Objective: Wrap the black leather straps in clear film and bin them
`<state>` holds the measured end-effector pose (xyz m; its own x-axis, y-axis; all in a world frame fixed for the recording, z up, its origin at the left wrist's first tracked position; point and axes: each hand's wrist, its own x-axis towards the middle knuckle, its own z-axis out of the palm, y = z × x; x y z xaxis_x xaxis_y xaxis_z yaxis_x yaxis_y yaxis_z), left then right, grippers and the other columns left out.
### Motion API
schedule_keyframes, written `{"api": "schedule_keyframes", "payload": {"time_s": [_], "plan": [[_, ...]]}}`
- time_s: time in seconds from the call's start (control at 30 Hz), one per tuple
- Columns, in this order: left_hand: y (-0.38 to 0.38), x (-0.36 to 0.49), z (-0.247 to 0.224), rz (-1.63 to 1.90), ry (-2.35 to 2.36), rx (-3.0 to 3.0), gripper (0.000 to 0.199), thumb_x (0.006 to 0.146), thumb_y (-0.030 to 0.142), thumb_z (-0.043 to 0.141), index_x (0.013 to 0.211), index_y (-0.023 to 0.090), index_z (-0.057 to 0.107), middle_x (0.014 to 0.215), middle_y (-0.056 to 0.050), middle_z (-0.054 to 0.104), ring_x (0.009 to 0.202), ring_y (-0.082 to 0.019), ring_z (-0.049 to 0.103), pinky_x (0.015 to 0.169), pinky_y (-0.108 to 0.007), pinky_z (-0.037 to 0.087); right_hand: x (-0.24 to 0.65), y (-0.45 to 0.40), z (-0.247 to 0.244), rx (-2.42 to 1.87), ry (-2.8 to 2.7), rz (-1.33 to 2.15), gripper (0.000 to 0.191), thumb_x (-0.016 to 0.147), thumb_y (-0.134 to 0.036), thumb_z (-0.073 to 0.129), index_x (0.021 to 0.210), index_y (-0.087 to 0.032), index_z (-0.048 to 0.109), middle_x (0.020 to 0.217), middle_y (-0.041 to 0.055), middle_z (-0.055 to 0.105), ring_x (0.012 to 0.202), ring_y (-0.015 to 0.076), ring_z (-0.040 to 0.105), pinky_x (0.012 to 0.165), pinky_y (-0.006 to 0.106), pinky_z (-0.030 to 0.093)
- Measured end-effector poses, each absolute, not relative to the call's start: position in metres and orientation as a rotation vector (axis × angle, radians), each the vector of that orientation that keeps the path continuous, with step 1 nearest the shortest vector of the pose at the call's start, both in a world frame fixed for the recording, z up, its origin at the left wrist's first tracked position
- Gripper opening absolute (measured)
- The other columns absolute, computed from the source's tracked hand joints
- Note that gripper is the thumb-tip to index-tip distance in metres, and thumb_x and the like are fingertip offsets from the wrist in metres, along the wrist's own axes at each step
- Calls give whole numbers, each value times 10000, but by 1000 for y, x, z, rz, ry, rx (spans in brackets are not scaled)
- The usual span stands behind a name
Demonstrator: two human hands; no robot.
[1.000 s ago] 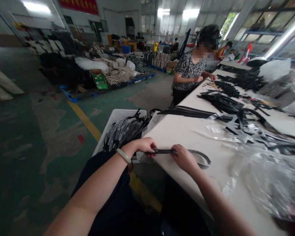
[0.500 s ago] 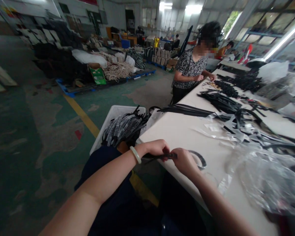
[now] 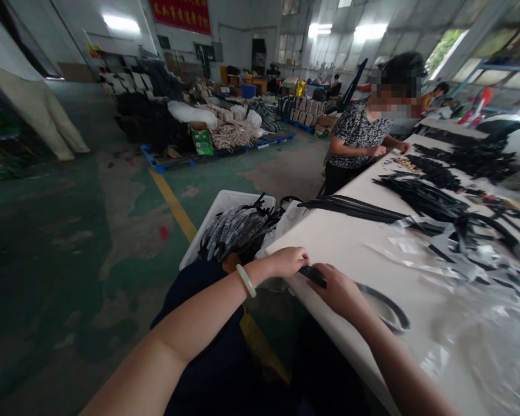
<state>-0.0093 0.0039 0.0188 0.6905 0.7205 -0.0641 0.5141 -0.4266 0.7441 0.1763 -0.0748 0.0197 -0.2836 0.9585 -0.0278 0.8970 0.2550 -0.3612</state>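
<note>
A dark strap lies between my two hands at the near corner of the white table. My left hand, with a pale bangle on its wrist, is closed at the strap's left end. Fingers of my right hand are wrapped round the strap's other part. Beside my right wrist, a curved dark band rests on the tabletop. Long black strips lie across the table beyond my hands.
A white bin full of grey and black strips stands left of the table. Clear plastic and black strips cover the table's right side. A person in a patterned top works at the far edge.
The view has turned left, so the scene sits further right. The strap between my hands now shows as a short, broad piece; its thin tail below my left hand no longer shows.
</note>
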Motion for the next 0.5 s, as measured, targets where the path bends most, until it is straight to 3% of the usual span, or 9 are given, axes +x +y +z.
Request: {"api": "schedule_keyframes", "payload": {"time_s": [0.07,0.17,0.3,0.4,0.43,0.5], "plan": [[2,-16,28,407,955,2121,233,858,299,480,961,131,604,947,-79,629,863,-162,556,765,-234,401,179,-76,22,-1838,-2292,384,187,863,-344,472,961,-213,562,910,45,615,766,179,579,647,265,362],[2,-38,50,490,902,2058,303,903,334,399,942,120,609,822,-51,603,713,-124,536,651,-208,394,192,-81,32,-1867,-2262,350,245,871,-439,449,855,-218,552,847,42,621,691,183,570,584,273,345],[5,-113,84,508,963,2060,463,910,472,352,839,115,640,703,-15,549,624,-96,475,579,-190,336,213,-81,37,-1738,-1958,647,411,905,-523,328,964,-220,600,695,34,613,671,185,590,637,279,422],[-12,-206,88,580,1440,2051,491,831,551,462,627,121,581,566,10,439,578,-97,416,544,-198,282,219,-61,33,-1726,-1694,573,484,890,-552,339,1023,-202,645,835,70,649,773,201,611,675,291,447],[-25,-239,81,603,1616,1949,507,812,577,468,598,126,555,550,13,420,563,-99,406,530,-201,271,215,-50,31,-1739,-1653,579,498,875,-567,365,980,-186,667,814,79,650,743,205,610,637,292,446],[-60,-298,52,603,1919,1623,532,759,644,475,602,140,540,520,17,418,525,-111,397,500,-208,261,193,-21,27,-1746,-1568,792,523,845,-594,418,900,-146,683,583,57,590,532,178,556,484,272,394]]}}
